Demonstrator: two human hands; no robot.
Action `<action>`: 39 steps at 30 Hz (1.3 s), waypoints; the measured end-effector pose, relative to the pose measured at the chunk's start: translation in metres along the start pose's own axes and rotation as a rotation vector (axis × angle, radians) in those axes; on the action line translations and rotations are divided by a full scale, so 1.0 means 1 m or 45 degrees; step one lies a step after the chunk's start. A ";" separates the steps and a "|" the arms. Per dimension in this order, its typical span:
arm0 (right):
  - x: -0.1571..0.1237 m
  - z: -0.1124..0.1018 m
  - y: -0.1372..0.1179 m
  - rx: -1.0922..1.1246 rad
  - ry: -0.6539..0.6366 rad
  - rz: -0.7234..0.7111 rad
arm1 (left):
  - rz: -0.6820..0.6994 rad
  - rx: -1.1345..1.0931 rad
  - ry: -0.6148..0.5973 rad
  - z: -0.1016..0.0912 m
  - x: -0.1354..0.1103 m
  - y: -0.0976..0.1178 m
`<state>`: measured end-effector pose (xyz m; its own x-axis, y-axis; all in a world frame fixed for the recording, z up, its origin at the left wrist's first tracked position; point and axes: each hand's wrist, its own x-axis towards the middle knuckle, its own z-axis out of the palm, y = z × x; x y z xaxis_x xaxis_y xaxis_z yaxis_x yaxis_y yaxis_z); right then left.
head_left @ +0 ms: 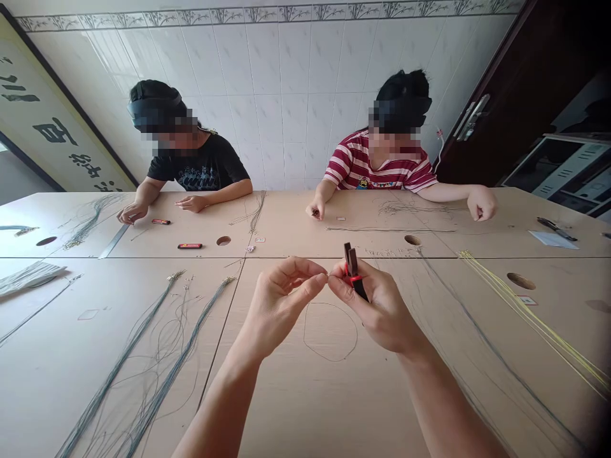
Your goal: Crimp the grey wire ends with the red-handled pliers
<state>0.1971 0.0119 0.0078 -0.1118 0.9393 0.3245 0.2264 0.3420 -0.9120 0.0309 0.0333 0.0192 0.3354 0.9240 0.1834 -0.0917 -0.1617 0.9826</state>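
Note:
My left hand (281, 305) pinches one end of a thin cord between thumb and forefinger. My right hand (384, 312) carries small pliers (354, 270) with red and black handles, their dark jaws pointing up. Its thumb and forefinger also pinch at the cord's ends, where the two hands' fingertips meet. Below them the thin cord (357, 337) hangs in a rounded loop above the table. The tiny part at the fingertips is too small to make out.
Bundles of grey-green cords (179, 356) lie at left; yellow cords (529, 312) and a grey cord bundle (482, 334) at right. The table (296, 413) has round holes. Across it sit two people, in black (205, 165) and striped (353, 159) shirts. Red lighters (189, 246) lie near one.

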 end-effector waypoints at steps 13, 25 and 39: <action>0.001 0.002 0.002 0.002 -0.011 0.038 | 0.107 0.406 0.054 0.002 0.001 -0.003; -0.001 0.000 0.000 -0.010 -0.013 0.045 | 0.108 0.320 0.013 0.002 0.001 -0.003; 0.003 -0.010 0.002 0.253 0.127 -0.002 | -0.289 -0.305 -0.489 -0.007 0.010 -0.014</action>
<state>0.2071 0.0155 0.0095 -0.0138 0.9402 0.3403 0.0299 0.3405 -0.9398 0.0287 0.0470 0.0070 0.6882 0.7255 0.0082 -0.1740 0.1540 0.9726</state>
